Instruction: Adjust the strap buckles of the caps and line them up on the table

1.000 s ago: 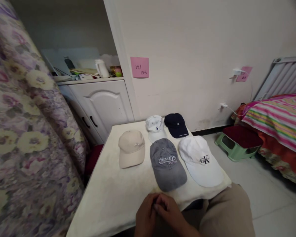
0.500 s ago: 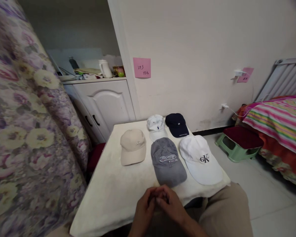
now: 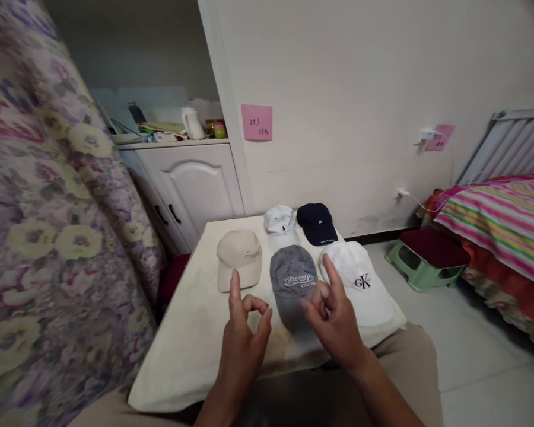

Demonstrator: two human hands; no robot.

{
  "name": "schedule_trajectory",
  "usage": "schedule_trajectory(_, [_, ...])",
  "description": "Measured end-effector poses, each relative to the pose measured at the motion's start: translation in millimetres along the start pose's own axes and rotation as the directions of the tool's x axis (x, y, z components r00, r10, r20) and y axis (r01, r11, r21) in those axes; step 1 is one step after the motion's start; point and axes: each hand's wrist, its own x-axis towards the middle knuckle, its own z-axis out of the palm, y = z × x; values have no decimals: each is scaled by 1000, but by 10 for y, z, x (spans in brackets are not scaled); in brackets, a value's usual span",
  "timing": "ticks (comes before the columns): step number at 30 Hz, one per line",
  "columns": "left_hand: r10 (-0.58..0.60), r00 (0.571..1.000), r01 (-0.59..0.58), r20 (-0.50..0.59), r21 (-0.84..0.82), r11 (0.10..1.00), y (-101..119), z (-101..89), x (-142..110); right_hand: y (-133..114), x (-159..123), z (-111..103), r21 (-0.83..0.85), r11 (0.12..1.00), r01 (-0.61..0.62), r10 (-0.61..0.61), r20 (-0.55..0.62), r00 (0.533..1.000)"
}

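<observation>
My left hand (image 3: 244,344) is raised over the front of the table, empty. Its index finger points up near the brim of the beige cap (image 3: 238,252), and the thumb stands a little off a bent finger. My right hand (image 3: 336,320) is empty too, index finger stretched upward and the others curled; it covers part of the white cap with black letters (image 3: 365,302) and edges the brim of the grey cap (image 3: 293,273). Behind these lie a pale cap with a small dark emblem (image 3: 281,222) and a navy cap (image 3: 317,224).
The caps lie on a small table with a cream cloth (image 3: 182,356). A floral curtain (image 3: 48,237) hangs at left, beside a white cabinet (image 3: 200,184). At right are a green stool (image 3: 413,267) and a bed with a striped cover (image 3: 516,207).
My hands were together at the table's front edge. They have separated and risen forward, with index fingers now extended. The caps lie as before; the view has shifted slightly.
</observation>
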Motion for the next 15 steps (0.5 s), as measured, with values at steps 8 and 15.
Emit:
schedule_trajectory(8, [77, 996, -69, -49, 144, 987, 154, -99, -11, -137, 65, -112, -103, 987, 120, -125, -45, 991])
schedule_trajectory(15, [52, 999, -48, -8, 230, 972, 128, -127, 99, -78, 188, -172, -185, 980, 67, -77, -50, 996])
